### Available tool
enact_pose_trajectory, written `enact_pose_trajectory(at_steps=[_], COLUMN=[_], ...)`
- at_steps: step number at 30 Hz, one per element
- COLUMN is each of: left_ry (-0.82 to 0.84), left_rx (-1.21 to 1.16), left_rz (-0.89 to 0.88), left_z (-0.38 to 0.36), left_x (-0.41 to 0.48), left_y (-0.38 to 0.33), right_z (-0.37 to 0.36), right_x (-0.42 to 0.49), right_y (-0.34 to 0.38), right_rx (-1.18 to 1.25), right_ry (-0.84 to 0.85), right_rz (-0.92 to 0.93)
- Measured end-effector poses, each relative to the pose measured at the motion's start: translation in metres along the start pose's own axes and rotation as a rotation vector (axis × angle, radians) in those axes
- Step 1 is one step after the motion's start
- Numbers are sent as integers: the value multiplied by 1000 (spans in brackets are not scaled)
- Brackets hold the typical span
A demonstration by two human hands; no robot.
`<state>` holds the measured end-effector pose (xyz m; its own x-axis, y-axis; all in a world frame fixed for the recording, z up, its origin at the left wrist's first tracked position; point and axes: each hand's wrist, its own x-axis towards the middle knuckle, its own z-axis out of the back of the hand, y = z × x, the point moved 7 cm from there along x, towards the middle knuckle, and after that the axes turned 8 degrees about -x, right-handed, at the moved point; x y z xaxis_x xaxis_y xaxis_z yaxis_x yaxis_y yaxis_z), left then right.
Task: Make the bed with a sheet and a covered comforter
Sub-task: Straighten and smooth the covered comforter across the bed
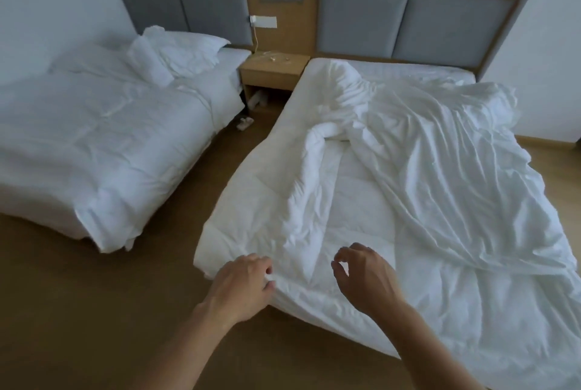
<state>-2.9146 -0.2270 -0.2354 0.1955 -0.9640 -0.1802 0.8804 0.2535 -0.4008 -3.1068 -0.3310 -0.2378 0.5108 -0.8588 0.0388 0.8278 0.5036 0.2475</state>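
Pinching the near-left corner of the comforter [361,201] at the bed [408,72] foot, left hand [242,282]; right hand [364,276] empty, loosely curled, just beside; comforter's length running away toward the headboard [408,21].

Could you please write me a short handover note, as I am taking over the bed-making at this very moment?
Left hand: grips the near left corner of the comforter.
Right hand: hovers over the comforter, fingers loosely curled, holding nothing.
Things: the comforter lies uncovered, with a folded ridge along its left side. The thin wrinkled cover lies bunched over its right half. The sheet shows at the head end.
Done: the sheet appears to be on.
Left: get the comforter inside the cover, then spread it flat and square.
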Motion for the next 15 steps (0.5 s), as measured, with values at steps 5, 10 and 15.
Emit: enact_pose_trajectory(at_steps=[5, 10, 15], left_ry=[18, 44, 77], left_rx=[37, 30, 16], left_rz=[-50, -77, -123], left_z=[63, 110, 140], left_x=[-16, 0, 62], left_y=[118, 210, 269], right_z=[-41, -70, -80], right_x=[31, 75, 153], right_y=[115, 213, 254], right_rx=[16, 7, 17], right_ry=[19, 77, 48], right_rz=[-99, -94, -155])
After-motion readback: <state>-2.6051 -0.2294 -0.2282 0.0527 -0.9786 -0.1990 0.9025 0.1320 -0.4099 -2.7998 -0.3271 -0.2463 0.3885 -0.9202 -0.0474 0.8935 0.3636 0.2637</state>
